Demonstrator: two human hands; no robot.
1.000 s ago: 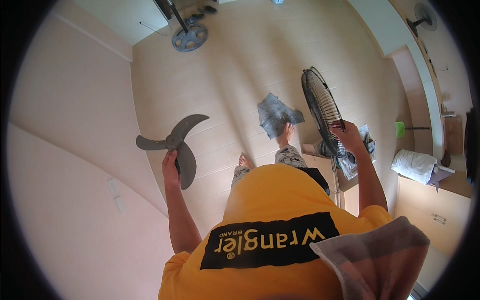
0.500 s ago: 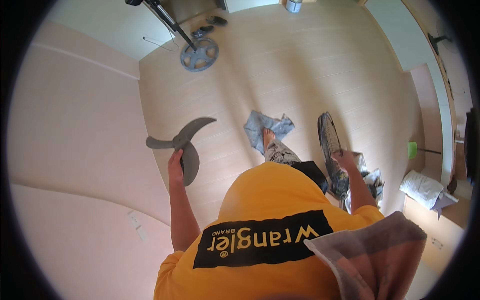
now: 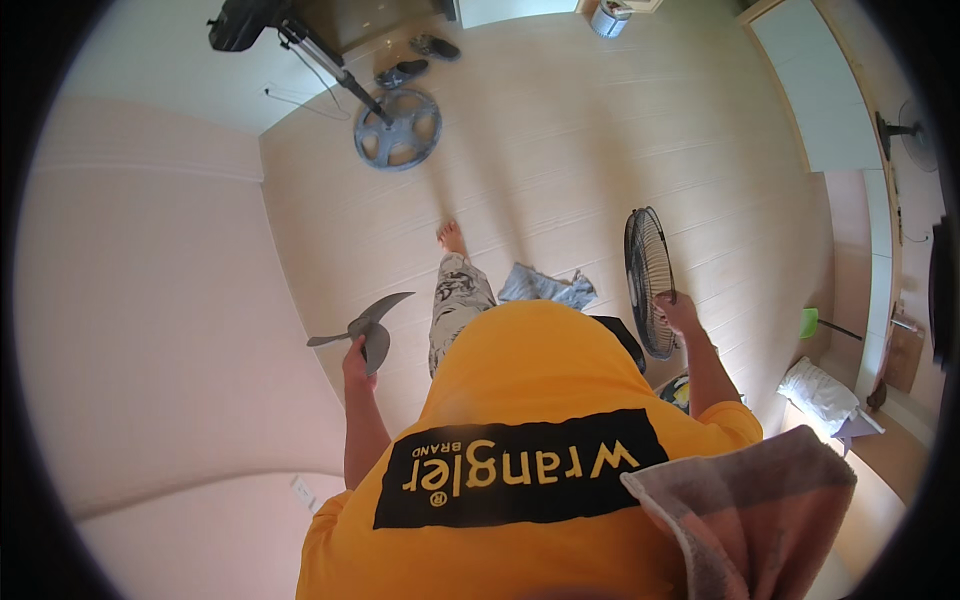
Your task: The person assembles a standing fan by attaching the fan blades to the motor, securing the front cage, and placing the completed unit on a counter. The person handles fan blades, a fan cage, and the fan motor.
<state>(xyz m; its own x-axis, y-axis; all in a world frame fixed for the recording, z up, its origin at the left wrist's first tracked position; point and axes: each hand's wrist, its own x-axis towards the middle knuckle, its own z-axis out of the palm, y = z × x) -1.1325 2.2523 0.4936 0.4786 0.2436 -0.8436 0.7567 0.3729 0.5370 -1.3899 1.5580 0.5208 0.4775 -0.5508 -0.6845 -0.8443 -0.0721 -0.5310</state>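
My left hand is closed on a grey three-bladed fan blade, holding it out at my left side above the floor. On the other side, my right hand grips the rim of a round black wire fan grille, which hangs upright and nearly edge-on. Ahead to the left stands a pedestal fan's stand, with a round spoked grey base, a slim pole and a black motor head bearing no blade or grille. A crumpled blue-grey cloth lies on the floor near my feet.
Dark shoes sit behind the stand's base, and a thin cable runs beside it. A tin stands at the far edge. Rightward are a green dustpan, a white sack and another fan. A towel hangs over my shoulder.
I have stepped forward off the cloth, one foot now ahead of it. The stand appears nearer. Both the blade and the grille have turned somewhat in my hands' hold.
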